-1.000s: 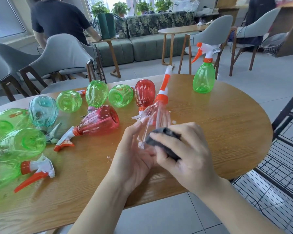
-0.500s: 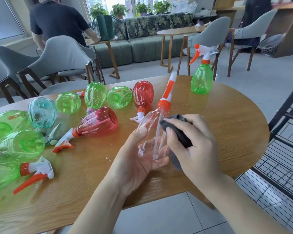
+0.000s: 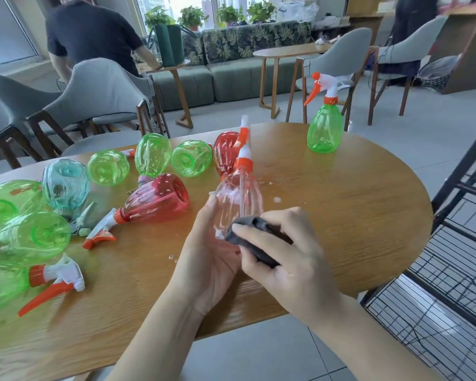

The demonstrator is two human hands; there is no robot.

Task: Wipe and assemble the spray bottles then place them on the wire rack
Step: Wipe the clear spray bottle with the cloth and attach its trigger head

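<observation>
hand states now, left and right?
Left hand: holding the clear spray bottle.
Right hand: gripping the dark cloth against the bottle.

Office lounge: sofa [image 3: 231, 70], chairs [image 3: 99, 92], side tables [image 3: 286, 52].

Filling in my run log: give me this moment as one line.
step: wiping | left hand: holds clear bottle | right hand: rubs grey cloth on it | rack: no bottles seen

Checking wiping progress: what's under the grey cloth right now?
The grey cloth, gripped by the right hand, presses on the clear bottle near its base; the left hand holds it. The covered plastic cannot be seen.
</observation>
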